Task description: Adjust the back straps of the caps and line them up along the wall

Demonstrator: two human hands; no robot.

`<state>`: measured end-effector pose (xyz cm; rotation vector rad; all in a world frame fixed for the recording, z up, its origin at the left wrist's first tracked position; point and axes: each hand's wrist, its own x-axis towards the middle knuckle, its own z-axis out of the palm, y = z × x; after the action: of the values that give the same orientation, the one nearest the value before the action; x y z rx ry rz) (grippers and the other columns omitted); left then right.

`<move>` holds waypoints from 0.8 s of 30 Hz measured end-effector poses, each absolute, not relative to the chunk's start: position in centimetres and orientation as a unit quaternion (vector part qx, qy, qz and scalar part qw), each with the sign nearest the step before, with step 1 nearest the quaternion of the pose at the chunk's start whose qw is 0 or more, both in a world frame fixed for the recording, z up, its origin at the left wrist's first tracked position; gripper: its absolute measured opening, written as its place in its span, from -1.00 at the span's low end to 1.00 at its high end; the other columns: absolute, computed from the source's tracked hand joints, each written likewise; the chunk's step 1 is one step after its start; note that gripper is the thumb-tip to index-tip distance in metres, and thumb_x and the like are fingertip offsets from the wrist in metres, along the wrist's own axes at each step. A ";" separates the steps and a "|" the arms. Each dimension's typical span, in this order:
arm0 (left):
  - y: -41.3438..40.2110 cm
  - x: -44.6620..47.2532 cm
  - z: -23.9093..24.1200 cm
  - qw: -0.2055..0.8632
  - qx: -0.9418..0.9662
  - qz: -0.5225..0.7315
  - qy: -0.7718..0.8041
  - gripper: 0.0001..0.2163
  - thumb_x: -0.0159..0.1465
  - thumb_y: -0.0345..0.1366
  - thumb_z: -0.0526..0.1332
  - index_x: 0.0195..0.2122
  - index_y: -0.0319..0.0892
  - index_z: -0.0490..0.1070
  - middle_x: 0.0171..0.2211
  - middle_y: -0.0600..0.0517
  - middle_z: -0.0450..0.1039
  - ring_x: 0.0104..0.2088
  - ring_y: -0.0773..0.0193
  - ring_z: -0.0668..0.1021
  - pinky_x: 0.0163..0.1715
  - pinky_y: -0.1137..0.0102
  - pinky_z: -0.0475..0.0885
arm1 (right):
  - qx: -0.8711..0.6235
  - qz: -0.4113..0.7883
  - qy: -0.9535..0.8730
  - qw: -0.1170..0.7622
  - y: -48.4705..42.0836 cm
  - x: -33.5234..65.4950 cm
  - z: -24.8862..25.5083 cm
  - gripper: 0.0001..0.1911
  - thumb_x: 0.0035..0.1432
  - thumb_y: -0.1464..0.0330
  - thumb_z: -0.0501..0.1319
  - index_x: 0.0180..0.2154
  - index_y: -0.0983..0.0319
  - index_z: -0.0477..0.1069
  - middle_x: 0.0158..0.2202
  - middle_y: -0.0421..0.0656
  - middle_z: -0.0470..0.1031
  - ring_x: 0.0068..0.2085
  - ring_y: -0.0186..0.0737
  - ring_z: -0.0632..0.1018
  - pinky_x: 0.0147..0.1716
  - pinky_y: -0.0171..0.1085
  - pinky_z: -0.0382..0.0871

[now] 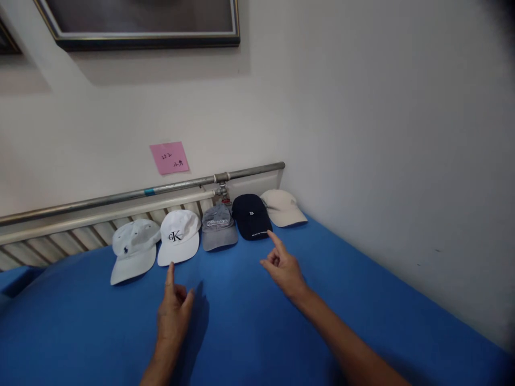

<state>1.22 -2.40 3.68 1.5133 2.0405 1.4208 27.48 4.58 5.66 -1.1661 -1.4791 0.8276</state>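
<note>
Several baseball caps stand in a row on a blue surface. My left hand holds nothing; its index finger and thumb are stretched apart, the fingertip just below the brim of the white cap with the CK letters. Left of that cap is another white cap with a small dark emblem. My right hand is also without any object, index finger extended by the brim of the black cap; whether it touches is unclear. Between these sits a grey cap, and a cream cap is rightmost.
Behind the caps run a metal pipe and a pale radiator with a valve. A pink note sticks to the wall above. A framed picture hangs higher. The wall borders the right side.
</note>
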 end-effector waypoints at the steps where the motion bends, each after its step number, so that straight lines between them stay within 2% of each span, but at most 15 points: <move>1: -2.7 1.5 4.1 0.101 0.522 0.482 0.696 -0.20 0.15 -0.10 0.15 0.37 -0.21 -0.14 -0.54 0.17 0.28 -0.55 0.26 0.39 -0.46 0.36 0.32 | -0.480 0.327 -0.622 0.525 4.2 27.7 6.2 -0.23 0.02 0.46 0.19 0.28 0.10 0.09 -0.56 -0.39 0.24 -0.56 -0.41 0.30 -0.48 -0.38 0.27; 10: -4.4 2.4 6.5 -0.005 0.508 0.487 0.711 -0.22 0.17 -0.06 0.13 0.37 -0.17 -0.14 -0.47 0.12 0.35 -0.53 0.27 0.43 -0.45 0.36 0.35 | -0.424 0.204 -0.623 0.625 2.6 28.7 8.7 -0.27 0.09 0.40 0.21 0.28 0.11 0.07 -0.50 -0.34 0.30 -0.52 -0.39 0.33 -0.42 -0.35 0.36; 14: -4.6 2.4 7.1 -0.027 0.498 0.483 0.720 -0.19 0.15 -0.04 0.15 0.38 -0.14 -0.16 -0.46 0.12 0.36 -0.50 0.24 0.45 -0.44 0.36 0.35 | -0.422 0.212 -0.626 0.622 2.5 28.8 8.8 -0.26 0.09 0.41 0.21 0.29 0.10 0.06 -0.50 -0.34 0.30 -0.52 -0.39 0.32 -0.42 -0.34 0.35; 24: -4.7 2.2 7.5 -0.005 0.484 0.467 0.740 -0.17 0.14 -0.04 0.14 0.38 -0.14 -0.20 -0.43 0.11 0.37 -0.47 0.23 0.47 -0.42 0.36 0.35 | -0.449 0.278 -0.604 0.596 2.7 28.6 8.5 -0.22 0.03 0.40 0.25 0.28 0.09 0.10 -0.52 -0.34 0.29 -0.52 -0.37 0.30 -0.44 -0.33 0.29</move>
<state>2.23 -4.67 7.47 1.5262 2.3324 1.4702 28.62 2.71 8.53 -1.0432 -1.4034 0.6452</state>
